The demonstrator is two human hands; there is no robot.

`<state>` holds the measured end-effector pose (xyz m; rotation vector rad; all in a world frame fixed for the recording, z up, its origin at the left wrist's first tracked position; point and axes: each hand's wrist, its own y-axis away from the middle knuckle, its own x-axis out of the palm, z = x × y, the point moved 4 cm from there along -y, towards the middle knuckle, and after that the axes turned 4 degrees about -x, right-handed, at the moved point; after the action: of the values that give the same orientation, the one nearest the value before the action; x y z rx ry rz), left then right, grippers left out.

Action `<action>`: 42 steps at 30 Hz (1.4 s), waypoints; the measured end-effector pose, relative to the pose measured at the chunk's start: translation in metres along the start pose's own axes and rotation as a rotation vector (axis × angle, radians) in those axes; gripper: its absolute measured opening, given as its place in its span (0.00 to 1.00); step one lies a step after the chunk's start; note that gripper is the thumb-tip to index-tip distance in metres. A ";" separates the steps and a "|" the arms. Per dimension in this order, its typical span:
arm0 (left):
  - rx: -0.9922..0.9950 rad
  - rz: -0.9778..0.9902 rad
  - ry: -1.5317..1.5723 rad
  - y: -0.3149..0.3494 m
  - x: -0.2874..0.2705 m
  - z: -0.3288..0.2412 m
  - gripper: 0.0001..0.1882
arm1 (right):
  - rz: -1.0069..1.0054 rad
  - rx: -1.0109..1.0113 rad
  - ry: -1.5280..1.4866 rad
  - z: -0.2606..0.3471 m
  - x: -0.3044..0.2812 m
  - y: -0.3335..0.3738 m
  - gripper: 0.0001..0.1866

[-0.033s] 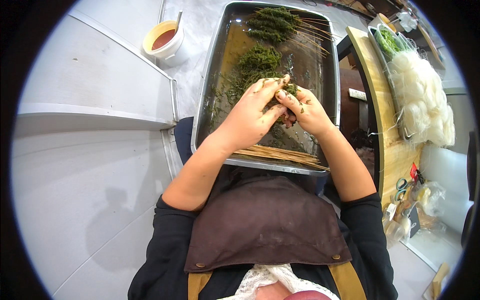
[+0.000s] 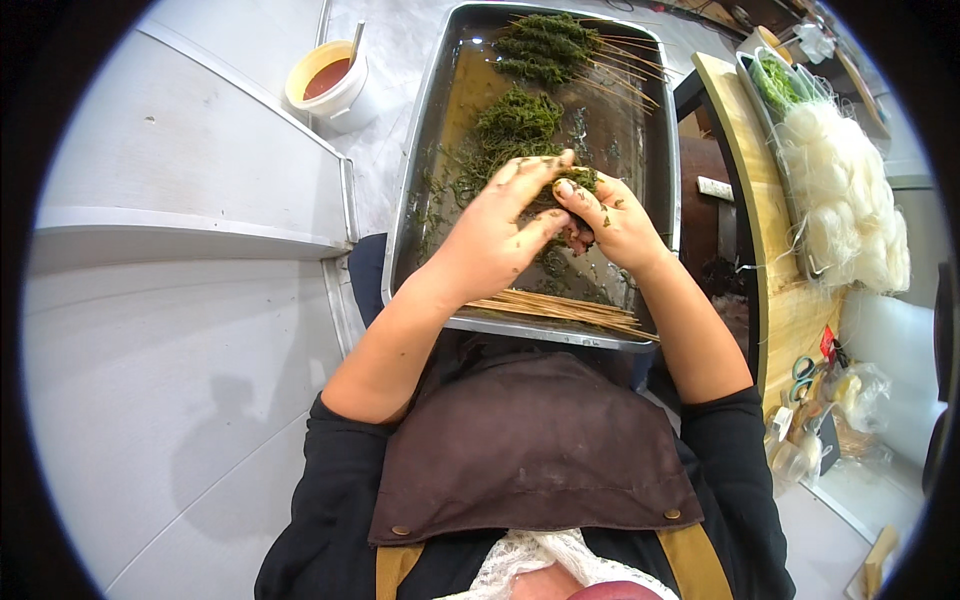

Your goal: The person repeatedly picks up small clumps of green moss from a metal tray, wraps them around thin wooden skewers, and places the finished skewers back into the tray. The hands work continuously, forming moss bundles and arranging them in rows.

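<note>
In the head view, we see the right hand (image 2: 622, 228) with its grip curled round a stringy dark-green clump (image 2: 580, 179) over the metal tray (image 2: 640, 135), thumb on top. The left hand (image 2: 500, 220) keeps a half-open grip, thumb spread from fingers, against the clump's left side. Print on a small white item (image 2: 714, 188) at three o'clock is too small for us to read. From the hands, loose green strands (image 2: 520, 118) lie at eleven o'clock and thin sticks (image 2: 560, 308) at six, along the near rim; wet tray bottom shows at one. The wooden counter (image 2: 778, 225) edge stands apart, at three.
</note>
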<state>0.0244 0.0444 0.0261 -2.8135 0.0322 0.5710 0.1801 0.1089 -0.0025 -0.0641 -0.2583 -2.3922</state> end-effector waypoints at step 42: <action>-0.034 -0.174 -0.285 0.018 -0.018 0.024 0.10 | 0.265 -0.297 1.086 0.029 0.028 0.004 0.11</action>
<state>-0.0026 0.0327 0.0067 -2.7021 -0.2765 0.9281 0.1612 0.0932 0.0294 0.9632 0.5743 -1.8633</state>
